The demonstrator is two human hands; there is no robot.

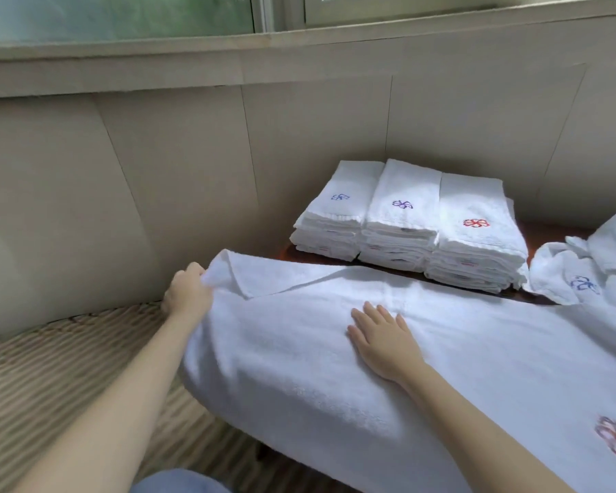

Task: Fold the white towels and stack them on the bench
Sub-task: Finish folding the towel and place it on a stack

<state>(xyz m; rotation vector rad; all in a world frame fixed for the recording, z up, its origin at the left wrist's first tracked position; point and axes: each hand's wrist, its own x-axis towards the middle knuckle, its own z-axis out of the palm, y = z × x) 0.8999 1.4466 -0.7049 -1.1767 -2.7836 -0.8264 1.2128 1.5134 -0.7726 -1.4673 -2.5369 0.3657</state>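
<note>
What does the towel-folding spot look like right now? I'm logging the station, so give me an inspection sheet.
Surface: dark wooden bench, mostly covered.
Job's things: spread towel across the bench, its far-left corner turned over; three folded stacks behind it.
Clutter: unfolded towels heaped at right.
Hands: left hand grips the spread towel's corner; right hand lies flat on it, fingers straight.
Cables: nothing seen.
Surroundings: panelled wall, window, woven mat.

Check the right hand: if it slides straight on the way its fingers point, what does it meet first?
The right hand lies flat on the spread towel, fingers pointing up-frame. Past more towel, probably the middle stack of folded towels; depth is unclear.
</note>
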